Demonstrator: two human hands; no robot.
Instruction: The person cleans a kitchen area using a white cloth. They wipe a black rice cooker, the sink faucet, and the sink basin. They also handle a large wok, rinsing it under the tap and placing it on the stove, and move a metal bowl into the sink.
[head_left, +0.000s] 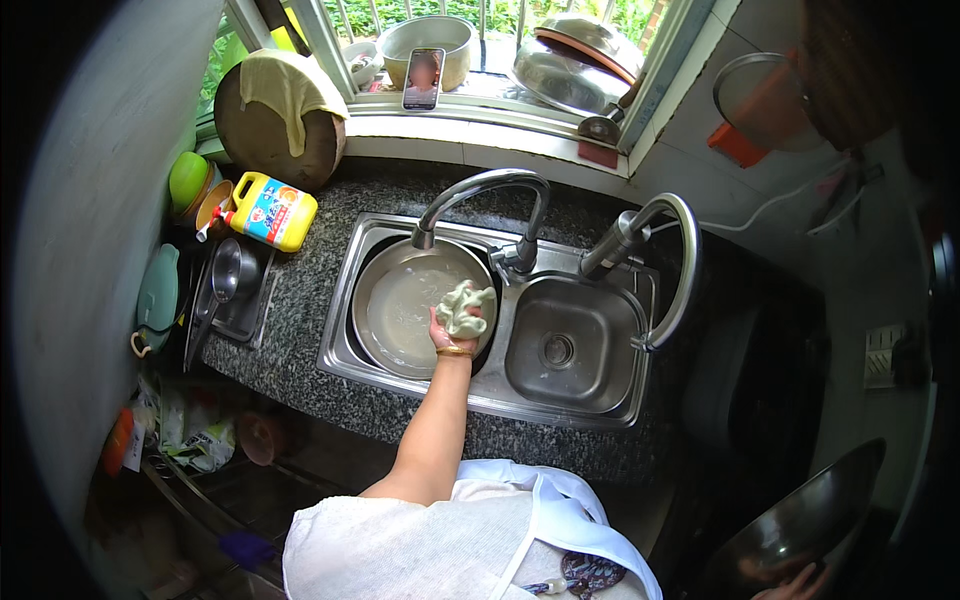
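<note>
My left hand (454, 334), palm up with a bracelet at the wrist, holds a crumpled, wet pale-green cloth (463, 309). It is over the right side of a round metal basin (401, 315) of cloudy water, which sits in the left sink bowl. A chrome faucet (480, 176) arches over the basin. At the bottom right edge, my right hand (799, 585) is partly cut off, its fingers at the lower edge of a dark metal wok (806, 517) held tilted beside me.
The right sink bowl (574, 341) has a second faucet (686, 262) over it. On the left counter lie a yellow detergent bottle (275, 211), a metal ladle (229, 274) and bowls (189, 182). A round chopping board (277, 135) leans by the window. A phone (424, 79) stands on the sill.
</note>
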